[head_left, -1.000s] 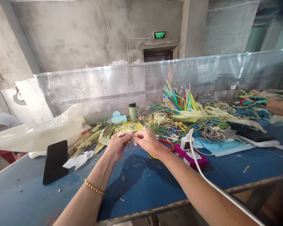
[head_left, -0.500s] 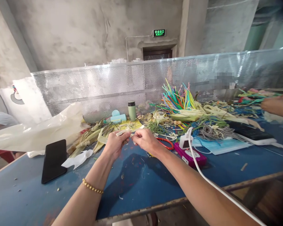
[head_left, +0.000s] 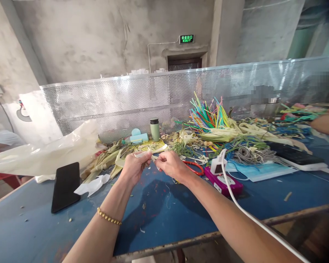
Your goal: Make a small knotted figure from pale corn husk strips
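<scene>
While my left hand (head_left: 135, 167) pinches a pale strip (head_left: 141, 155), my right hand (head_left: 168, 162), just beside, seemingly pinches its end; I'm likely working it, and the next move needs a steady hold

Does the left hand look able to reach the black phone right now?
Likely yes: the black phone lies mostly uncovered, with only a white scrap at its edge, though the left hand is pinching a pale strip.

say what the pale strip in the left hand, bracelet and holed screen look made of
Pale strip: thin and matte, maybe husk or paper. Bracelet: shiny golden beads, maybe metal or coated plastic. Holed screen: probably metal, given its grey sheen.
</scene>
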Demonstrator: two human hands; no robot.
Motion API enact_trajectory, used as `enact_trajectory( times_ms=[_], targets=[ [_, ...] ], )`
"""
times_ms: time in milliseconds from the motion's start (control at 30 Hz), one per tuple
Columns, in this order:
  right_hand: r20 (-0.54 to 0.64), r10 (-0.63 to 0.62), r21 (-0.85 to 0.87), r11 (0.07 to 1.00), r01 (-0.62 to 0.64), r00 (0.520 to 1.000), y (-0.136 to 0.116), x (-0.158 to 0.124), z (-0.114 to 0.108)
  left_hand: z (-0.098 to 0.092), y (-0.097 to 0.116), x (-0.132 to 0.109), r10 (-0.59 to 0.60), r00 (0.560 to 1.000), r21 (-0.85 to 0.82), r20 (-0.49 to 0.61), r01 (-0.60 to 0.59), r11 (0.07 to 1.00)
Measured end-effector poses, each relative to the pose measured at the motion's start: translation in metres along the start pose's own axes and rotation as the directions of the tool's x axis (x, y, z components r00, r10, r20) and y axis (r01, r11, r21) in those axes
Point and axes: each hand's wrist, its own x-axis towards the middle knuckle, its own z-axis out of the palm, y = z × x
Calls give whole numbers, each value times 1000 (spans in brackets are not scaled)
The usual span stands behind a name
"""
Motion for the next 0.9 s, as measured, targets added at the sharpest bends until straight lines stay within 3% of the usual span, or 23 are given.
enact_trajectory(
  times_ms=[200,300,400,500,533,600,733,900],
  targets=[
    [15,15,-36,999,-15,1000,-6,-3,-1,-1,0,0,13,1000,29,4,-13,999],
    [39,-41,-84,996,45,998,-5,-4,-4,-3,-1,1,47,999,80,5,-48,996],
    [-74,-188,-134,975,177,979,-2,-3,-11,-4,-5,2,111,993,267,35,-116,957],
    [-282,-303,-249,940,235,911,1,0,-19,-1,-9,2,110,981,439,159,-170,882],
    [-296,-320,-290,928,234,900,2,1,-22,0,-11,1,97,975,464,201,-182,867],
    [-229,-309,-310,922,232,923,5,3,-25,3,-11,-1,77,966,486,247,-192,853],
    [-69,-208,-170,966,194,976,11,8,-25,6,-8,-6,32,965,457,260,-153,876],
    [-69,-194,130,971,202,979,15,10,-23,4,-6,-7,-45,948,278,314,-47,959]
  ],
)
